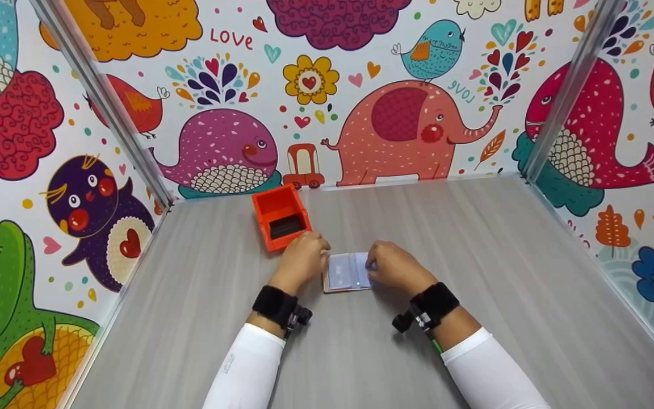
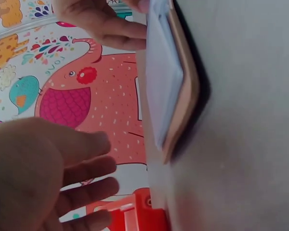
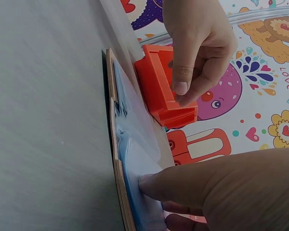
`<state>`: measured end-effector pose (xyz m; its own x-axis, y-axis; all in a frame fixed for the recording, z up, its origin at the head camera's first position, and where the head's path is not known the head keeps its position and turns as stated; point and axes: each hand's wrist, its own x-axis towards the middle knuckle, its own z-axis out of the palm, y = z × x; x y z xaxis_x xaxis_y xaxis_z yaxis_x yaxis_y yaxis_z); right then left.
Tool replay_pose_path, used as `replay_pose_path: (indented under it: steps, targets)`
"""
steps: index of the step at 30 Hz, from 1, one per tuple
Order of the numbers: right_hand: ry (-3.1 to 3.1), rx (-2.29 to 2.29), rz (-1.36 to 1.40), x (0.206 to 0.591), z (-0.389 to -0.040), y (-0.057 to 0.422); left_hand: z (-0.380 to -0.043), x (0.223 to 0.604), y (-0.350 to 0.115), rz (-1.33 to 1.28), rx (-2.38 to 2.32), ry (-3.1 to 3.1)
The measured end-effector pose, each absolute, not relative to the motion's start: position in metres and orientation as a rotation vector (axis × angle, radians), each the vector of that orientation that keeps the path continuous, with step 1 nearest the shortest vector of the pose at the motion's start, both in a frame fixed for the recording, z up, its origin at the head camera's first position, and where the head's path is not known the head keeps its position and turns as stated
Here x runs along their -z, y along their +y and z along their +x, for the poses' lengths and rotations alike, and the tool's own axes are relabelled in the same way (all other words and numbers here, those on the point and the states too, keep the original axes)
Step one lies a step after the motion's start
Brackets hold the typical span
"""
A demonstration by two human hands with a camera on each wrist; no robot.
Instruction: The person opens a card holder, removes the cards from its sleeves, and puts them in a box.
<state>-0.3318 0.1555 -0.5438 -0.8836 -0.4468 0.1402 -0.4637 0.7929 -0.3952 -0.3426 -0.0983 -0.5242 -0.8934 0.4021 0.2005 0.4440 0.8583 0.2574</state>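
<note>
A small card holder (image 1: pixel 343 272) with clear plastic sleeves and a tan cover lies spread open on the table. At its right side, my right hand (image 1: pixel 398 267) pinches the sleeves; in the right wrist view the thumb (image 3: pixel 154 186) lies on the plastic and other fingers are behind the edge. My left hand (image 1: pixel 302 258) is by the holder's left edge, close to the orange bin. Seen in the left wrist view, the left hand (image 2: pixel 43 168) has loosely bent, spread fingers with nothing between them, apart from the holder (image 2: pixel 166 91).
The orange bin (image 1: pixel 279 243) stands behind and left of the card holder, with a dark flat item (image 1: pixel 287 226) inside. Around the grey wood-grain table (image 1: pixel 202 318) rise walls printed with cartoon animals, joined by metal corner posts (image 1: pixel 565 96).
</note>
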Motion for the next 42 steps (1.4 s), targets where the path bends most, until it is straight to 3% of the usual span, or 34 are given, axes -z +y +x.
replay_pose_path:
  steps: [42]
  targets:
    - [-2.907, -0.637, 0.788, 0.541, -0.33, 0.156, -0.323, 0.53, -0.094, -0.704, 0.481, -3.136]
